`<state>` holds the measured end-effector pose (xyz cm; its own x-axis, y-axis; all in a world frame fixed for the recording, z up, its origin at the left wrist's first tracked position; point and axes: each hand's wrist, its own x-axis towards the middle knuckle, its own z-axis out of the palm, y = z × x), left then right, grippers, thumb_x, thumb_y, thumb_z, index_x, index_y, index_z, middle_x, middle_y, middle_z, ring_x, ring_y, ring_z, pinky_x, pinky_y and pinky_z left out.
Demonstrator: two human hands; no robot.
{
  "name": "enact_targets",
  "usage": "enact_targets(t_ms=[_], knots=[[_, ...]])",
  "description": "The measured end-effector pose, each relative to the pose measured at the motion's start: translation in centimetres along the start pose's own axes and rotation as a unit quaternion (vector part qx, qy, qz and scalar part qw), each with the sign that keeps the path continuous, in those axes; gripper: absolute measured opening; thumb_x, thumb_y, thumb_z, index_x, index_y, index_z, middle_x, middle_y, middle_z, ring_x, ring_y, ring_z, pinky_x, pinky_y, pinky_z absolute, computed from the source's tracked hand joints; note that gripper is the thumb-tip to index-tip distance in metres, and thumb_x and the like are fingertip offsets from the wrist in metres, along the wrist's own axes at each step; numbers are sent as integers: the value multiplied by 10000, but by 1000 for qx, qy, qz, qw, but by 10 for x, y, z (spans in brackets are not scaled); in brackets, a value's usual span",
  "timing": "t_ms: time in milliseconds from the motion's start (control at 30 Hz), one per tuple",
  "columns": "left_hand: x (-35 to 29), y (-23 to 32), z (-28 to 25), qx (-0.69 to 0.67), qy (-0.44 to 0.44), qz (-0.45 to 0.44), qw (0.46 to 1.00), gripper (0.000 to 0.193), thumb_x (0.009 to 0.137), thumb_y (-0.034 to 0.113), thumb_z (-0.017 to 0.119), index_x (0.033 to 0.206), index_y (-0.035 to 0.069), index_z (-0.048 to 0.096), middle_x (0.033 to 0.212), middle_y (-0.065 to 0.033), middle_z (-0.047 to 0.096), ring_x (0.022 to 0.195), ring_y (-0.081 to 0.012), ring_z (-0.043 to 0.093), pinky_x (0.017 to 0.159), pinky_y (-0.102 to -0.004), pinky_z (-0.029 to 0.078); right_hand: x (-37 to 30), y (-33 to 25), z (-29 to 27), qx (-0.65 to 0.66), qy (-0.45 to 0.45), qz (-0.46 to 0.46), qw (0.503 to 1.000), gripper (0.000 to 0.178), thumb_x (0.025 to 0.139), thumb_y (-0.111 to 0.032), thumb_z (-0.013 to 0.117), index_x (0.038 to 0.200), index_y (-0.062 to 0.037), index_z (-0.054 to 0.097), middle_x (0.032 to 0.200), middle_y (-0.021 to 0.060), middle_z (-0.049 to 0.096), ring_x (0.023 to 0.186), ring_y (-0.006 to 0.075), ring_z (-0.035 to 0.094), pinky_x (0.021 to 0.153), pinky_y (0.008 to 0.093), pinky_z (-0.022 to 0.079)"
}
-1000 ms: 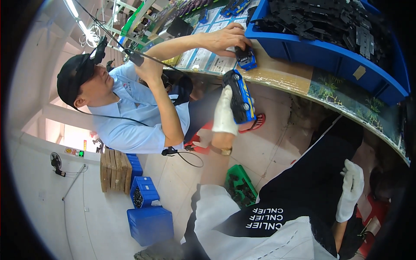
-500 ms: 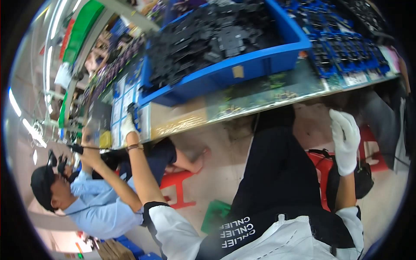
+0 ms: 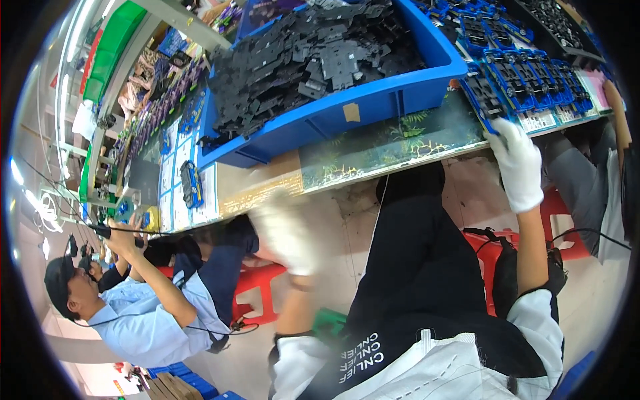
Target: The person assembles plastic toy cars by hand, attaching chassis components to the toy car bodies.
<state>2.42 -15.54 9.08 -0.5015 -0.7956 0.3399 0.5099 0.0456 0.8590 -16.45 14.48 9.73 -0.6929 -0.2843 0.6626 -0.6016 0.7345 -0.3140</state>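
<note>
My right hand (image 3: 520, 167), in a white glove, is at the front edge of the table on the right. Its fingers are closed on the near end of a blue toy car (image 3: 483, 97) whose dark underside faces up. More such cars (image 3: 527, 77) lie upside down in rows beside it. My left hand (image 3: 283, 233), gloved in white too, hangs in front of the table edge, smeared by motion so its fingers cannot be made out. Farther left, another blue toy car (image 3: 191, 185) rests on white sheets with nobody touching it.
A big blue bin (image 3: 320, 123) heaped with flat black plastic parts (image 3: 333, 57) stands on the table (image 3: 373, 157). At the left sits a co-worker in a light blue shirt (image 3: 140, 313), with hands near the table. Red stools (image 3: 260, 287) stand below.
My left hand has let go of the toy car on the sheets and swung back right, off the table. The right hand has risen to the table edge and taken hold of another car.
</note>
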Motion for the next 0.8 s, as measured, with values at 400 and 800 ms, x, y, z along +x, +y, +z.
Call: enact_targets(t_ms=[400, 800], knots=[[-106, -66, 94, -389, -180, -504, 750, 644, 817, 223, 702, 1363, 165, 368, 1290, -80, 500, 1206, -320, 490, 981, -496, 426, -109, -61, -39, 129, -202, -35, 970, 482, 625, -12, 737, 1079, -87, 594, 784, 68, 580, 610, 239, 546, 553, 353, 449], [-107, -45, 75, -350, -70, -459, 814, 498, 882, -10, 547, 1335, 139, 402, 1202, -62, 544, 1114, -203, 546, 978, -362, 444, -91, -107, -11, 143, -136, -6, 980, 662, 613, -253, 816, 1187, -46, 557, 1106, 152, 563, 985, 339, 559, 837, 406, 461]])
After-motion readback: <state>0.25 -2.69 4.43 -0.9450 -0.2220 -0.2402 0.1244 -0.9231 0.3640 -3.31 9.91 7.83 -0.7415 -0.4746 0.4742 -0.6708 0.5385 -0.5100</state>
